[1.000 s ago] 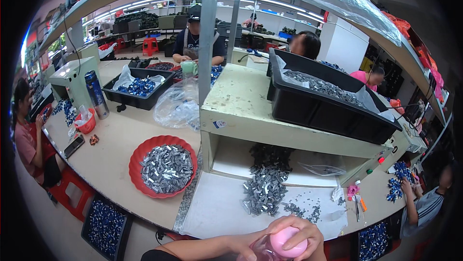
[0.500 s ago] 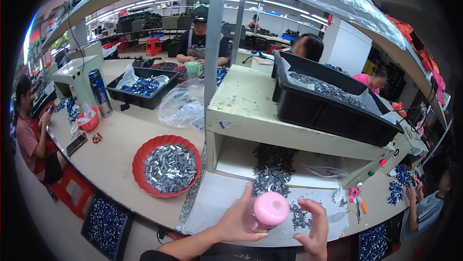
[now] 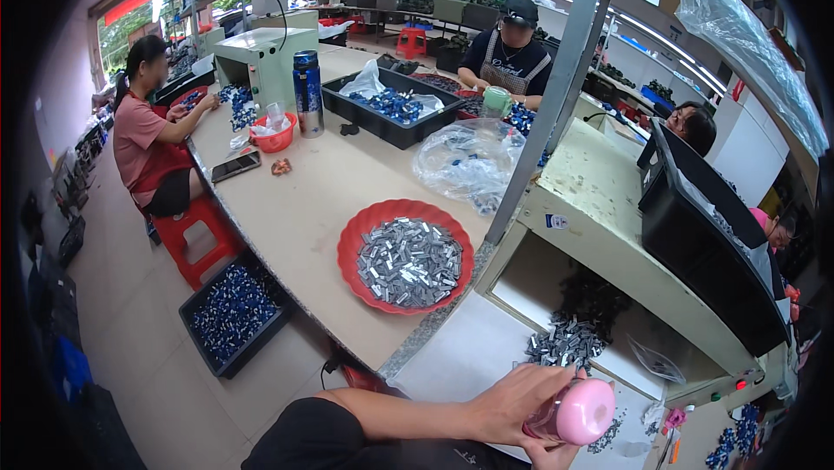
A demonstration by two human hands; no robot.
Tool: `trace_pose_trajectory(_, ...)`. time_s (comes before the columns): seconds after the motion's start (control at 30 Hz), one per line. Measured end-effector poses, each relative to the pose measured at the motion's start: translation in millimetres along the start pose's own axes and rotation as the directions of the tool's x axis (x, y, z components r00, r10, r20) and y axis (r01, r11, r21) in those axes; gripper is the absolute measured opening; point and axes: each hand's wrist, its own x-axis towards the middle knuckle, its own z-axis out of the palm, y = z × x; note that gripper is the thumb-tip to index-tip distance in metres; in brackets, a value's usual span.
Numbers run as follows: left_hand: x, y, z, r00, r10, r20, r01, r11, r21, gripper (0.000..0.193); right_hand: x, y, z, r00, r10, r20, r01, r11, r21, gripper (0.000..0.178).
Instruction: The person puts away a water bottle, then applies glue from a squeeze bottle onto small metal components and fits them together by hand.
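My left hand (image 3: 499, 405) is closed round a clear bottle (image 3: 540, 422) with a rounded pink lid (image 3: 585, 412). The bottle is tilted, its lid toward the right, above the white work surface. Below it, at the lower edge, shows a small piece of what looks like my right hand (image 3: 552, 454), close against the bottle; its fingers are mostly hidden. Just beyond the bottle lies a heap of small grey metal-like pieces (image 3: 569, 341), spilling from under the shelf. More tiny grey bits (image 3: 606, 437) lie to the right of the lid.
A red scalloped bowl (image 3: 346, 253) of grey pieces stands left of the heap. A metal post (image 3: 556, 79) and shelf box (image 3: 599, 179) rise behind. A black tray (image 3: 339, 92), plastic bag (image 3: 465, 162) and phone (image 3: 236, 166) lie farther off. Other people sit round the table.
The view has swung left, so the table and bowl sit farther right. My right hand, open beside the bottle before, is now mostly out of sight. The left hand still holds the bottle.
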Motion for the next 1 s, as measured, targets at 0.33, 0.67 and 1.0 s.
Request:
trace_pose_trajectory(0.33,36,5,4,0.971,0.238,0.015,-0.218,0.912,-0.348,0.094,14,-46,-33,0.945,-0.261,-0.196,0.256,0.965,-0.052,0.055)
trace_pose_trajectory(0.67,14,-75,0,0.930,0.026,-0.367,-0.011,0.999,0.043,0.075,199,-237,-161,0.693,-0.698,-0.181,0.534,0.666,-0.521,0.057)
trace_pose_trajectory(1.0,7,-103,16,0.941,0.029,-0.338,0.027,0.987,0.160,0.074,409,-348,-281,0.393,-0.703,-0.593,0.367,0.711,-0.599,0.104)
